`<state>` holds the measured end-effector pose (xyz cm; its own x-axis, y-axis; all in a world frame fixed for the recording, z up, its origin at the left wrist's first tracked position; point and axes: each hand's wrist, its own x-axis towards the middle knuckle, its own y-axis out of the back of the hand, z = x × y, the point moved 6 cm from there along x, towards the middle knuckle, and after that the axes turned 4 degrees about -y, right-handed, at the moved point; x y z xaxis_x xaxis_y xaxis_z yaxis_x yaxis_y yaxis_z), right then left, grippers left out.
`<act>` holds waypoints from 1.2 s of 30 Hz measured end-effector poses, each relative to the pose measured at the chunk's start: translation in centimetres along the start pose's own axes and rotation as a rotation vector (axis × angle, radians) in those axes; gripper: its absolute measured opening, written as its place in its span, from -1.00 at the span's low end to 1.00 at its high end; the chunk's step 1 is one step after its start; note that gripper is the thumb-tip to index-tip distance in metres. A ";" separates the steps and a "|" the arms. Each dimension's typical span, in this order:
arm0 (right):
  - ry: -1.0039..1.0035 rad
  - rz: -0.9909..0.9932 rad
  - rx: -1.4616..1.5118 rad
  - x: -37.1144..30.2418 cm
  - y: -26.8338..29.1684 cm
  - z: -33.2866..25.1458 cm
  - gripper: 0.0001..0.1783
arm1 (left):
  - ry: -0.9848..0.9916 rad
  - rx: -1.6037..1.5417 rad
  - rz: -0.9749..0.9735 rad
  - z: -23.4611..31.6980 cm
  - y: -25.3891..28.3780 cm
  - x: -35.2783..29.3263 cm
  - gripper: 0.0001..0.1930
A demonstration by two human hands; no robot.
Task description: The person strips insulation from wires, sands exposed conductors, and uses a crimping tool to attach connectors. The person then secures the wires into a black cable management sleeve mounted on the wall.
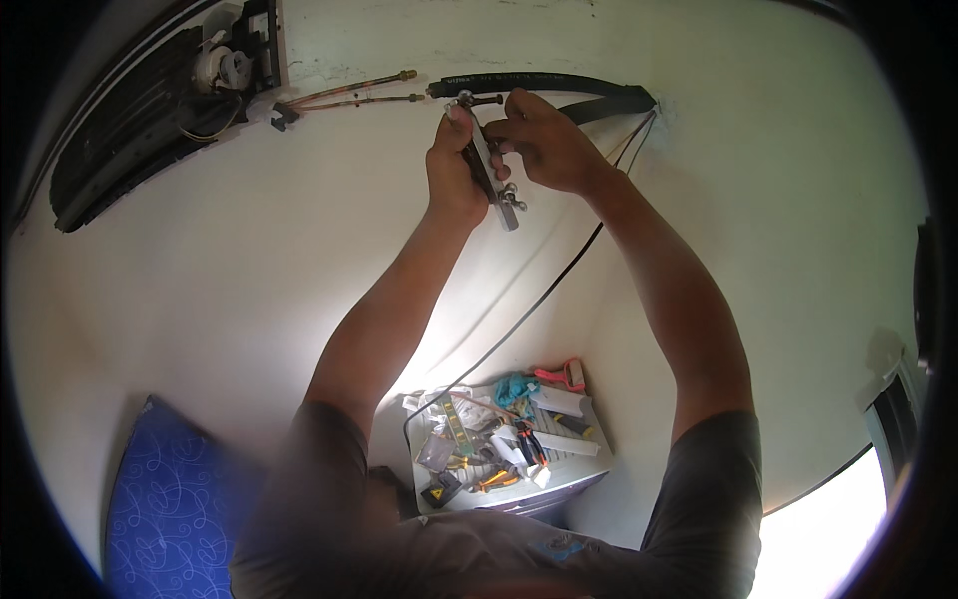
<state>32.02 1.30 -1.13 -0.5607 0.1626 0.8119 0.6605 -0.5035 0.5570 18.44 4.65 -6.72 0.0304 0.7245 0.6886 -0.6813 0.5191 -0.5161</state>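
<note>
Raised before the wall, my left hand (458,178) is closed around a metal flaring bar (483,165), its thumb near the upper end. The bar slants downward to the right, with a wing nut (513,197) at the lower end and a screw fitting (467,99) at the upper end. My right hand (549,145) is closed, its curled fingers against the bar's right side near the top; what lies under the fingertips is partly hidden. Just behind runs a black insulated pipe (539,84), its bare end by the bar's top.
Two copper pipes (349,97) stick out from a black indoor air-conditioner unit (150,120) at upper left. A black cable (544,298) hangs from the wall corner to a cabinet top (589,465) covered with pliers, a level and other tools. A blue patterned panel (165,509) stands lower left.
</note>
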 end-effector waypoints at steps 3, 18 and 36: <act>0.020 0.012 -0.014 0.1 -0.1 -0.4 -0.62 | 0.003 0.077 -0.073 0.1 0.3 0.1 -0.53; -0.179 -0.110 -0.009 0.0 0.1 -1.2 -0.77 | 0.004 0.309 -0.226 0.3 1.8 0.4 -0.61; -0.638 -0.220 -0.301 5.4 4.2 -5.0 -0.43 | 0.085 0.252 -0.448 1.6 1.5 0.8 -0.69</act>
<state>29.26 -4.14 4.77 -0.2041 0.7026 0.6817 0.3489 -0.5984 0.7212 16.27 5.28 -6.09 0.4115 0.4962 0.7645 -0.7428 0.6687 -0.0342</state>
